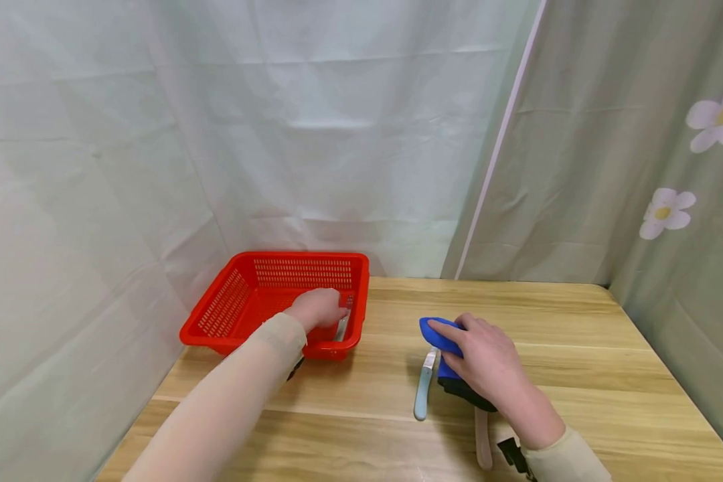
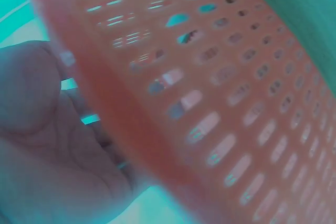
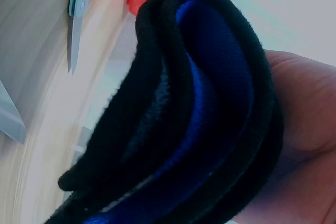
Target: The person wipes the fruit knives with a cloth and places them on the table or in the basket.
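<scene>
My right hand (image 1: 488, 355) grips a folded blue cloth with a black underside (image 1: 450, 368), held above the table. In the right wrist view the cloth's folded layers (image 3: 220, 72) fill the middle. Left of it lies a small knife with a light blue handle (image 1: 423, 395). A pale pink handle (image 1: 483, 438) sticks out below the cloth, and a blade (image 3: 10, 116) shows at the left of the right wrist view. My left hand (image 1: 318, 306) is inside the red basket (image 1: 364, 301), beside a narrow silvery piece (image 1: 342, 326). Its fingertips are mostly hidden, so its hold is unclear.
The basket's slotted wall (image 2: 226, 77) stands close beside the left hand. A wood-grain table (image 1: 578, 355) lies beneath everything. Pale curtains (image 1: 361, 134) hang behind the table and along both sides.
</scene>
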Demonstrator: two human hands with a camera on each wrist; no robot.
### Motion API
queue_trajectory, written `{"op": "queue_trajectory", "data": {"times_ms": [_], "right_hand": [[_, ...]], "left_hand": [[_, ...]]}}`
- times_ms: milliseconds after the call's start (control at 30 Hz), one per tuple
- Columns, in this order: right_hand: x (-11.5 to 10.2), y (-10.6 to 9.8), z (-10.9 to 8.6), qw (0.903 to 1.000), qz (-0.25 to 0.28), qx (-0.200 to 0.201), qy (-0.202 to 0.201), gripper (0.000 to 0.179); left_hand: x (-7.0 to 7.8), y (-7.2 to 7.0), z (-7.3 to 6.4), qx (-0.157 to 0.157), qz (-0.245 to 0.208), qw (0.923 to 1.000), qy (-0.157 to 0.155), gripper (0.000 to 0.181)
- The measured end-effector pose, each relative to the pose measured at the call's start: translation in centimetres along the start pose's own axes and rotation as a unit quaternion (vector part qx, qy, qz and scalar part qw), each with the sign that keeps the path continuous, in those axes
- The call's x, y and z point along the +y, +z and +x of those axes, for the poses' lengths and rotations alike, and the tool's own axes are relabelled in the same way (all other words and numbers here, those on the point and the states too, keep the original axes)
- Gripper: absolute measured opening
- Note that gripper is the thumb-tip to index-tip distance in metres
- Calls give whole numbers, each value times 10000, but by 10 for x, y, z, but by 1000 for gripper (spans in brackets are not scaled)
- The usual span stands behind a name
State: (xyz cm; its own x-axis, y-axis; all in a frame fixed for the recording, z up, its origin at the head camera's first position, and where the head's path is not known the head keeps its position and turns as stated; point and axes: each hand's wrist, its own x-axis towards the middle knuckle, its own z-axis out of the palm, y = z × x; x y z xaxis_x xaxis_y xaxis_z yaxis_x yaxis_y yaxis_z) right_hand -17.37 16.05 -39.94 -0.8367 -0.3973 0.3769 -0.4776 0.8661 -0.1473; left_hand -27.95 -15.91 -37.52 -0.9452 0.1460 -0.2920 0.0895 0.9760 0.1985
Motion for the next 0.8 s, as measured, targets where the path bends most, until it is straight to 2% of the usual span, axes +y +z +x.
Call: {"op": "queue_trajectory", "data": {"times_ms": [100,267,433,800], "right_hand": [[1,-2,-1,10000,-23,-22,13,59],[2,-5,-2,10000,-41,-12,1,59],[6,-7,-4,10000,-19,-38,0,59],[16,-13,-12,10000,-83,15,35,59]], "left_hand": [[0,-3,-3,142,62,9999,54,24],[4,-7,-11,557,394,9974,244,47],[14,-6,-23,930,790,9916,431,65],[39,6,-48,1325,1208,9796,908,74]]}}
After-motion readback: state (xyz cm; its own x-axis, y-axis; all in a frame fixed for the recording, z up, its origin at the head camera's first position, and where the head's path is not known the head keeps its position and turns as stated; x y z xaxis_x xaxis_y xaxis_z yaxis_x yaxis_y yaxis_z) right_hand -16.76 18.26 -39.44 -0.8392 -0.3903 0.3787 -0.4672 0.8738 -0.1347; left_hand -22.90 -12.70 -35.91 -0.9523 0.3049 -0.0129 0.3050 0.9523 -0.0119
